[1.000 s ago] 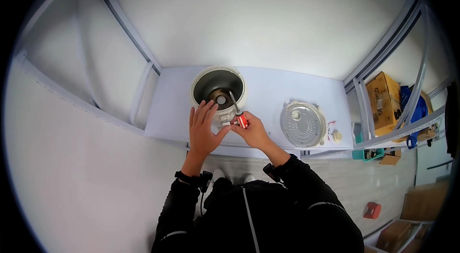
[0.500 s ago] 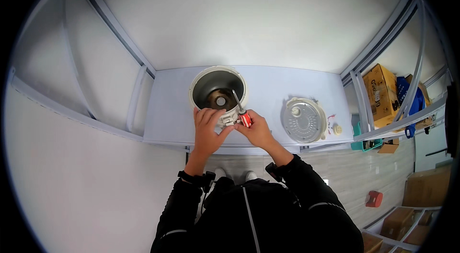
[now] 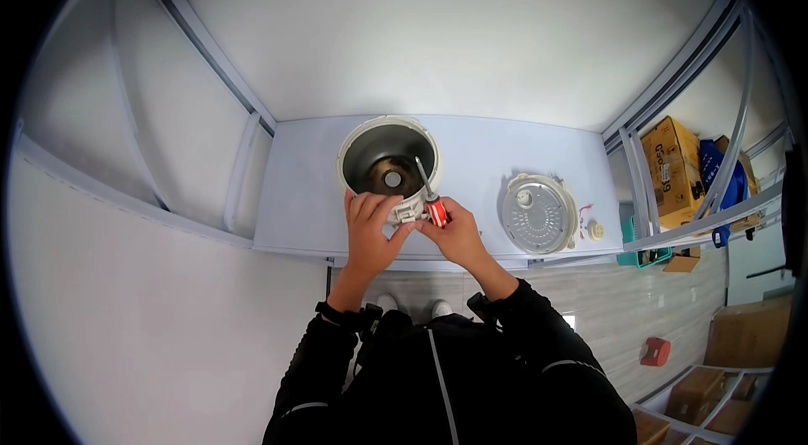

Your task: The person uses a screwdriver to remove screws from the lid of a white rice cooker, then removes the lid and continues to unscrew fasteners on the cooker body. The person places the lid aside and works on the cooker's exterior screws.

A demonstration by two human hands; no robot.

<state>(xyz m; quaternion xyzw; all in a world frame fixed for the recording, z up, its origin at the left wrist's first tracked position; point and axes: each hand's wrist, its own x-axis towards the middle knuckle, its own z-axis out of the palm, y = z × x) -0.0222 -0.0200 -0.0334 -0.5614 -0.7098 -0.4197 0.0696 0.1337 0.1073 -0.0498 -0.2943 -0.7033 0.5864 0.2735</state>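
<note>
An open rice cooker body [image 3: 347, 160] stands upright on the table, its white rim around a dark grey inside with a round heater and brown stains at the bottom. My left hand [image 3: 370, 230] grips its near side, fingers bent over the rim. The thumb presses at a small white hinge or latch piece [image 3: 407, 213] on the front. Held in my right hand [image 3: 461, 236] is a screwdriver [image 3: 437, 211] with a red handle, its metal shaft tilted up over the cooker's opening. My right thumb and fingertips also meet the white piece, close to the left thumb.
Right of the cooker lies a round, translucent lid [image 3: 539, 213] with a pale edge. Beyond it are small red bits [image 3: 584, 216] and a cream round cap [image 3: 596, 231]. Metal frame posts rise at both table ends; cartons [image 3: 672, 167] and a teal basket [image 3: 629, 258] stand at the right.
The cooker and both hands appear slightly farther right, as does the table with its contents. My grip on the cooker and screwdriver looks the same.
</note>
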